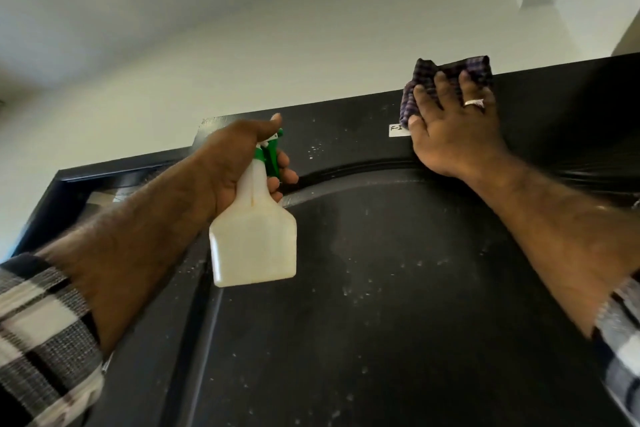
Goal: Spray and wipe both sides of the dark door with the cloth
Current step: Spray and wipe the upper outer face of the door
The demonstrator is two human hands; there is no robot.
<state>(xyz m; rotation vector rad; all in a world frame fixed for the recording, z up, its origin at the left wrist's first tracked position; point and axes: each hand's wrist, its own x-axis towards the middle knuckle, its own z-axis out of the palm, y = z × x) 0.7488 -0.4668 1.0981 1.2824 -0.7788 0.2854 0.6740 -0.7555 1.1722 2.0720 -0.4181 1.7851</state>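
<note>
The dark door (381, 288) fills the lower view, seen from below, its arched panel speckled with pale droplets. My left hand (235, 163) grips a white spray bottle (254, 239) by its green trigger head, nozzle close to the door's upper left. My right hand (453, 121) presses a dark checked cloth (450, 80) flat against the door's top rail, fingers spread over it. The cloth bulges over the door's top edge. A small white label (398, 130) sits just left of that hand.
A dark door frame (52, 198) runs up the left side and across behind the door's top. The white wall and ceiling (277, 28) lie above.
</note>
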